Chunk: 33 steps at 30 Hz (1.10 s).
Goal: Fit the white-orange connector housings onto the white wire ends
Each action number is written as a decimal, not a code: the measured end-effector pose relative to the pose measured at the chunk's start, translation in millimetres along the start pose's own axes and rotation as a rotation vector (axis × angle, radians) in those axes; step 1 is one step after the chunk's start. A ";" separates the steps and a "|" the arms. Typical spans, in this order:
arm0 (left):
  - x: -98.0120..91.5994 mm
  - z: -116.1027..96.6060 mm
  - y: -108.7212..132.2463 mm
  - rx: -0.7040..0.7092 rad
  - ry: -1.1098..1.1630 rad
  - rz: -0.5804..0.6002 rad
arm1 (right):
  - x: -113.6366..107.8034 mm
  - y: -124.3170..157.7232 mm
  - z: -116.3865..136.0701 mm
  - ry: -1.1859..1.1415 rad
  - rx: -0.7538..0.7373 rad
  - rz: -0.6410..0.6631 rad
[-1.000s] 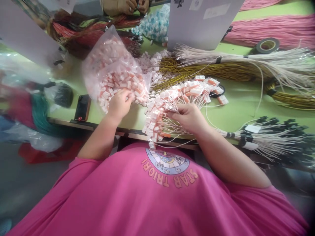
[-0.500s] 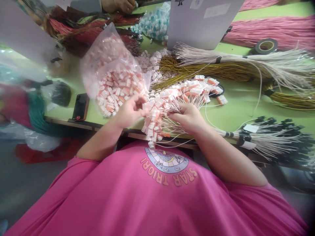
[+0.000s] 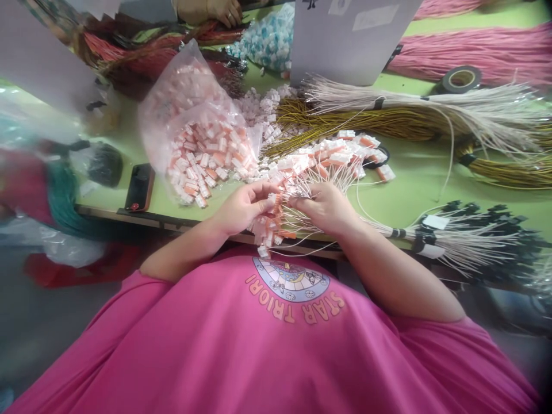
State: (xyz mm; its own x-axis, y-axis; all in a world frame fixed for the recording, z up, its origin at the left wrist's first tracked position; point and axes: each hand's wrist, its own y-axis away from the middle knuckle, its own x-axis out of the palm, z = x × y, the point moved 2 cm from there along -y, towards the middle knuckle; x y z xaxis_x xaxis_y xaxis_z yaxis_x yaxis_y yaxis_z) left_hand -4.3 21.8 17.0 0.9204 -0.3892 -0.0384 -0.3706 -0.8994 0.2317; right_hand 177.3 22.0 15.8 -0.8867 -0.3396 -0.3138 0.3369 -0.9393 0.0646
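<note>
Leftmost, many small white-and-orange plastic connectors point(image 3: 196, 167) lie loose, spilling from a clear plastic bag point(image 3: 192, 57) onto the green table point(image 3: 416, 175), apparently not yet wired. The person's left hand point(image 3: 244, 208) seems to pinch one such connector, just beside the right hand point(image 3: 325, 208), which is clamped around thin white wires point(image 3: 345, 179). Many of these already end in a fanned connector cluster point(image 3: 336, 150); others in the grip look bare, so the work seems well along but unfinished.

Around them, again from the left: a dark phone with a brown edge point(image 3: 138, 187), a grey upright panel point(image 3: 353, 43), yellow-and-black wires point(image 3: 366, 122), a roll of black tape point(image 3: 460, 89). The yellow-and-black wires crowd the cluster from behind and could snag it.
</note>
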 end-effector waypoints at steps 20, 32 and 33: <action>8.3 1.7 4.5 0.317 -0.471 -0.090 | 8.7 3.6 -5.6 0.002 0.104 0.100; -1.9 -3.2 1.5 -0.007 -0.227 -0.089 | 10.7 2.6 -7.1 0.284 -0.083 -0.132; -2.1 -3.4 1.5 -0.014 -0.232 -0.088 | 11.6 3.2 -7.1 0.312 -0.091 -0.137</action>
State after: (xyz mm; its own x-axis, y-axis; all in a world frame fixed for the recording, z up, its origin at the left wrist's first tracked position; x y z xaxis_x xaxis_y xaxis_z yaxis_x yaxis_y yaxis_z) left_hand -6.3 22.0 20.8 0.8951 -0.3462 -0.2811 -0.2869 -0.9296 0.2312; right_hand 170.3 15.5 5.6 -0.7907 -0.1663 -0.5892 0.2611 -0.9621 -0.0788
